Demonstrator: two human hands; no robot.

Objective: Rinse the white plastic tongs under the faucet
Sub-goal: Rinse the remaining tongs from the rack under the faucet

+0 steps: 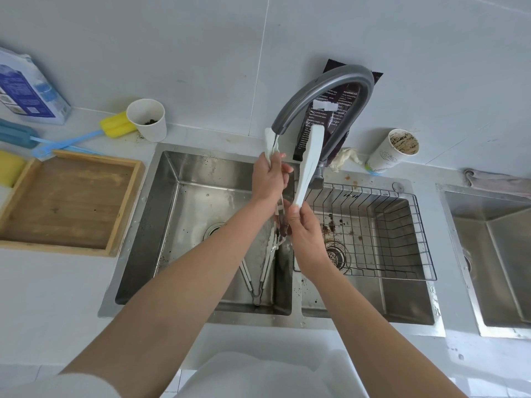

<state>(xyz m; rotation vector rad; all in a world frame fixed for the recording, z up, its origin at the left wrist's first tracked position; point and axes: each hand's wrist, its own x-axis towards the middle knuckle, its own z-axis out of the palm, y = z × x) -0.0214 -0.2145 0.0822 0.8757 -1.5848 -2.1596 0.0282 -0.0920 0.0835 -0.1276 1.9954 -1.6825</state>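
The left grip (pixel 268 179) clasps one arm of the white plastic tongs (pixel 311 156) just under the spout of the grey faucet (pixel 324 81). The right grip (pixel 306 234) holds the other arm's lower end. Both are above the steel sink (pixel 161 214). Metal tongs (pixel 260 274) lie in its left basin and a wire basket (pixel 425 237) sits in its right.

No legible text recorded. Dark packet (pixel 342 110) propped behind the faucet (pixel 353 70): white small print in blocks, too fine to read. Blue-and-white box (pixel 27 90) on the counter (pixel 57 282), far left: printed panels, unreadable. Paper cup (pixel 383 160), right: blue-green printed marking, indistinct.
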